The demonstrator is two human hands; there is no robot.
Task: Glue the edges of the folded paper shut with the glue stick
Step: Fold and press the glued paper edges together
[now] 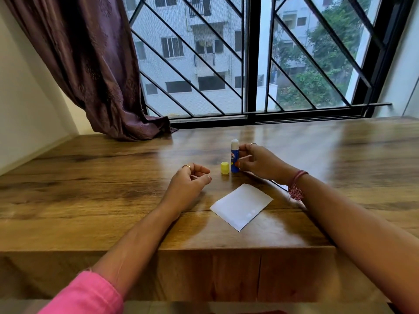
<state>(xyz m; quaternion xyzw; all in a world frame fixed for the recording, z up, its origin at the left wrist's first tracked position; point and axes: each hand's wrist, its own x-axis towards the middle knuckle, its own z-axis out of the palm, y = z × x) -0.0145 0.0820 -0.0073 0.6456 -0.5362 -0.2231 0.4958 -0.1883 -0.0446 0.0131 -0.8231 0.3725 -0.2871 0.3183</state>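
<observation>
Right hand (pixel 260 163) grip pinching upright glue stick (pixel 235 156); left hand (pixel 189 181) loose, empty, beside yellow cap (pixel 225 168).

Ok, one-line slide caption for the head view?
Right hand holds uncapped blue glue stick upright beside yellow cap; folded white paper waits.

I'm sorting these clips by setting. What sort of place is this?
Probably a room in a flat: a wooden table stands against a barred window facing an apartment block, with a purple curtain drawn aside.
</observation>
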